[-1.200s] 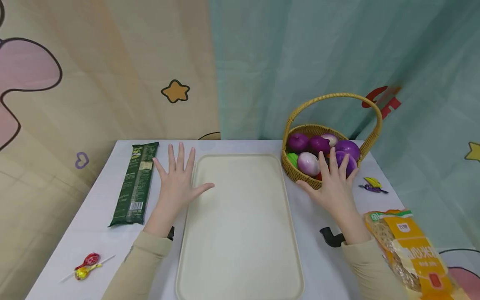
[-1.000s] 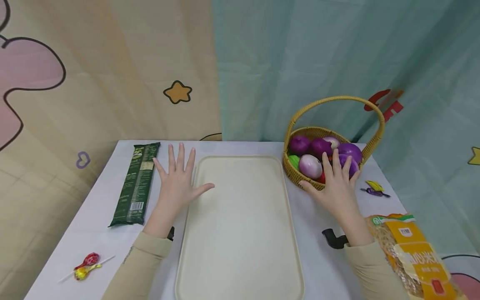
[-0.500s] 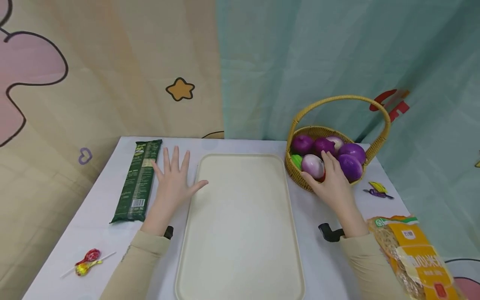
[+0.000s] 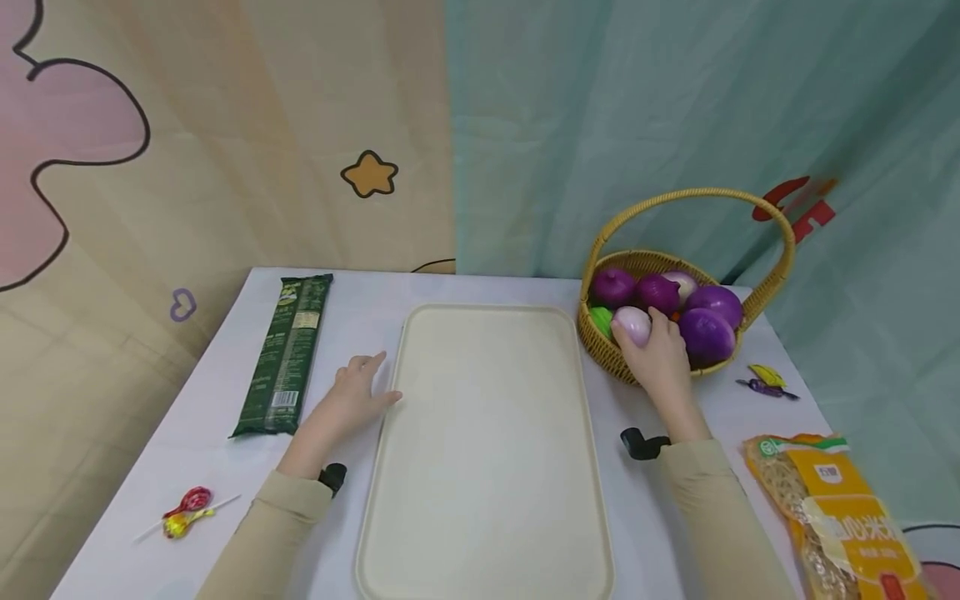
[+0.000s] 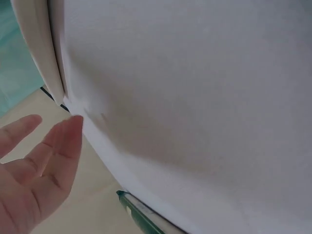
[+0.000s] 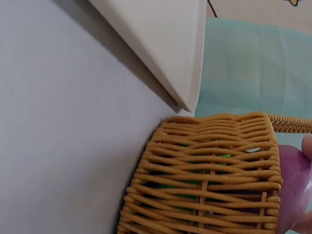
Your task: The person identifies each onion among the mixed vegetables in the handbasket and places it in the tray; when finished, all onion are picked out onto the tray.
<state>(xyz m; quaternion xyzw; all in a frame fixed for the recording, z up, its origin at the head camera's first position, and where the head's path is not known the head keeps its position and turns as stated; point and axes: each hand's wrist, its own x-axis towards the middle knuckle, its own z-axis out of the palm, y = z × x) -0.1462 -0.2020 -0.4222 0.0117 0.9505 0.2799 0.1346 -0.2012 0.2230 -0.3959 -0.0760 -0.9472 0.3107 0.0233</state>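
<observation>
Head view: right hand [image 4: 660,358] grip clamped on pale onion [image 4: 632,323]; left hand [image 4: 352,398] relaxed.

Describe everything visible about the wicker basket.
The wicker basket is round, woven of golden-tan cane, with one tall arched handle. It stands upright on the white table at the far right, just beside the cream tray. It holds purple onions and something green. The right hand reaches over its near rim and grips a pale pink onion.
</observation>
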